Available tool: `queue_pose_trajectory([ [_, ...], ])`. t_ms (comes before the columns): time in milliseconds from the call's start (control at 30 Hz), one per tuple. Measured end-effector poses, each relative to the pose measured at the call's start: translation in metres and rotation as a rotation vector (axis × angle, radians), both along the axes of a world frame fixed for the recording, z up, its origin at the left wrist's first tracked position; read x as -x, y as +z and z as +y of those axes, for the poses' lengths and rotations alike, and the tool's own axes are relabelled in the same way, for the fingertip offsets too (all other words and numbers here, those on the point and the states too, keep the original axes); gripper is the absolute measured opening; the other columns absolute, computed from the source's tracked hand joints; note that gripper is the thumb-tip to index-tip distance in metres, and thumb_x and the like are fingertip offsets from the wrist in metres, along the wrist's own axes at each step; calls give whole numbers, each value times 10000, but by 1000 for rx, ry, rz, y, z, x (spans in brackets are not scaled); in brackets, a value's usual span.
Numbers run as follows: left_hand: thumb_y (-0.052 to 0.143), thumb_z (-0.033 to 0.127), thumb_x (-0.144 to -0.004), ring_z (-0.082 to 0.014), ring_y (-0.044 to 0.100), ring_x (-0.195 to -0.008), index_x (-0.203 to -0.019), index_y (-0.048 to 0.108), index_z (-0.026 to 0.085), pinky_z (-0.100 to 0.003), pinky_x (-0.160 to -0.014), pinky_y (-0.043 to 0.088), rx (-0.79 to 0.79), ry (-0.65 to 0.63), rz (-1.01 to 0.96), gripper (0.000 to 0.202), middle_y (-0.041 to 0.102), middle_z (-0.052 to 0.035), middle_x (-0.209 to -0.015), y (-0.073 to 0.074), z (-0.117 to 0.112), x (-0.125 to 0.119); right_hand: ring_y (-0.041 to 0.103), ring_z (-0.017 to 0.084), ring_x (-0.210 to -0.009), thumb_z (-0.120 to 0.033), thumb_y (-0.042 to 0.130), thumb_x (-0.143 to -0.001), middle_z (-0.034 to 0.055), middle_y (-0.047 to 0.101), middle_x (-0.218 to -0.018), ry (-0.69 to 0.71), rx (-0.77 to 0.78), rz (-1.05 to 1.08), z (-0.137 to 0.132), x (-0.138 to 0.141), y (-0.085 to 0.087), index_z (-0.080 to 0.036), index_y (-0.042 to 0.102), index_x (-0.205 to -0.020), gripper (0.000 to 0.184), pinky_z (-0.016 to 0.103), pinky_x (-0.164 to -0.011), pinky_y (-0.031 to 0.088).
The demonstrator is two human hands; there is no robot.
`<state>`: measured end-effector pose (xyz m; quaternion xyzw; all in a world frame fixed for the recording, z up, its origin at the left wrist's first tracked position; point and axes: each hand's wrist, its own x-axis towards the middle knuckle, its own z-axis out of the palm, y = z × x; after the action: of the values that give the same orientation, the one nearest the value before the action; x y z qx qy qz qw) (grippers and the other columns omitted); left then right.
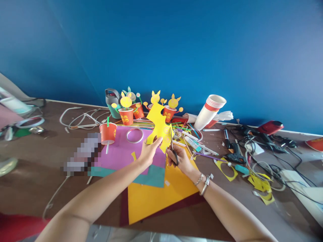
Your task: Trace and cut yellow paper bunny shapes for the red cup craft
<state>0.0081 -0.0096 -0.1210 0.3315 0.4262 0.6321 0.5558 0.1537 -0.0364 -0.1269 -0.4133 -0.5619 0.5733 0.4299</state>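
My left hand (150, 149) is closed on a sheet of yellow paper (159, 122), thumb on its near face. The sheet is held up over the table, with curved pieces cut from its edges and small circles drawn near its right side. In my right hand (181, 159) is a pair of scissors (173, 153), its dark handles around my fingers and its blades upright at the paper's right edge, by the drawn circles. Below both hands lie coloured sheets: a purple one (116, 148), a teal one (151, 176) and an orange one (151, 201).
Red paper cups with yellow paper animal heads (125, 116) stand near the blue wall. A red cup with a straw (108, 132) and a tape ring (134, 135) are left. Stacked paper cups (210, 111), a glue gun (234, 153), cables and yellow scraps (228, 176) lie right.
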Motion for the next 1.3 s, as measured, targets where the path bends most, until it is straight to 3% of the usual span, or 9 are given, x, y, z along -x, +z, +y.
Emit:
queue_pose_trajectory([
  [233,806,343,-656,-115,539,-600,-678,645,167,-250,-598,444,6,-103,47,239,596,23,-631,-6,1,0,478,83,-381,-546,674,-794,-41,571,-491,1,-7,-11,1,-3,0,-204,502,-712,391,191,-372,345],
  [467,827,376,-609,-135,583,-630,-730,672,165,-257,-620,463,31,-92,27,288,613,13,-636,-5,2,0,454,82,-337,-484,719,-757,-62,510,-430,-54,31,17,1,1,1,-201,509,-706,356,177,-314,274],
  [667,835,400,-566,-154,609,-624,-721,672,159,-265,-614,481,86,-142,59,330,633,-4,-618,-5,1,0,515,90,-393,-455,712,-751,-51,533,-524,-74,-37,83,2,0,0,-191,557,-735,306,180,-333,344],
  [867,844,391,-566,-179,636,-660,-766,698,159,-291,-648,498,99,-146,34,339,659,-13,-638,-9,4,2,454,77,-340,-425,712,-772,-60,507,-458,-75,-39,56,3,-3,0,-184,576,-741,277,178,-315,300],
  [1100,853,387,-586,-199,676,-851,-860,723,170,-294,-774,517,105,-79,1,373,735,-40,-853,-3,3,4,441,76,-316,-479,744,-743,-65,493,-422,-71,2,37,3,-2,3,-197,529,-676,361,183,-309,275],
  [1300,874,392,-571,-213,684,-894,-855,735,164,-320,-821,521,67,-29,3,389,749,-64,-924,4,-2,1,504,94,-371,-485,747,-725,-53,542,-466,-36,37,60,3,-1,2,-193,561,-728,346,194,-355,372],
])
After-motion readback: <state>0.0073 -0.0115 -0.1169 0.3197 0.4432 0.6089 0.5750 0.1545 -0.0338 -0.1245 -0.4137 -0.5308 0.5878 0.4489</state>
